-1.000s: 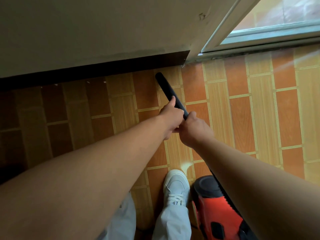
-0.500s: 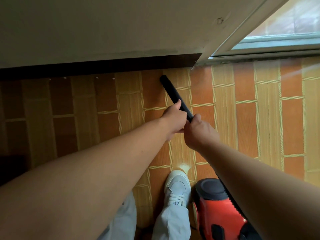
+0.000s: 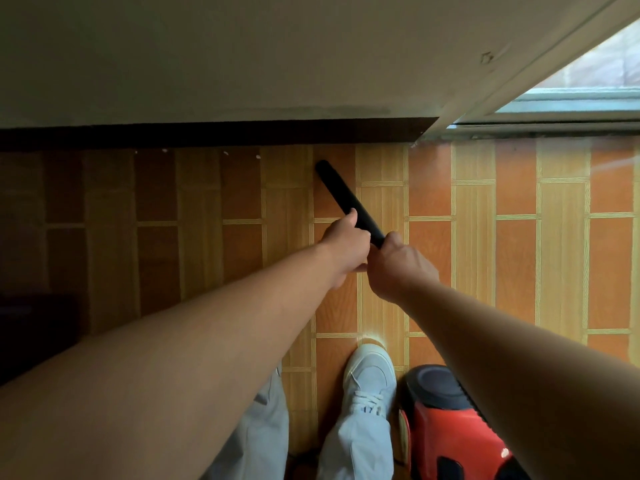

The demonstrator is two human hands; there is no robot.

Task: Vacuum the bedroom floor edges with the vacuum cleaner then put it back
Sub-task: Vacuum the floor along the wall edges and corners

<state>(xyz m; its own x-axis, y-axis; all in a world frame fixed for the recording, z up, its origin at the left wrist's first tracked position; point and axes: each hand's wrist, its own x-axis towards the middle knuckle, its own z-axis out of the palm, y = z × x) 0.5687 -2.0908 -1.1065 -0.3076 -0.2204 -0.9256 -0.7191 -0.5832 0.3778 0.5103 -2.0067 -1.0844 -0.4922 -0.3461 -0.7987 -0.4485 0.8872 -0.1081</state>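
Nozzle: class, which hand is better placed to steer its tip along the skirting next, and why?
Left, probably. The left hand grips the nozzle further forward, nearer the tip by the skirting; the right hand grips behind it.

The floor (image 3: 429,188) is open on the right, by the window frame (image 3: 540,129). The dark baseboard (image 3: 221,133) blocks its far edge. The red vacuum body (image 3: 446,427) and a white shoe (image 3: 370,372) crowd its near edge.
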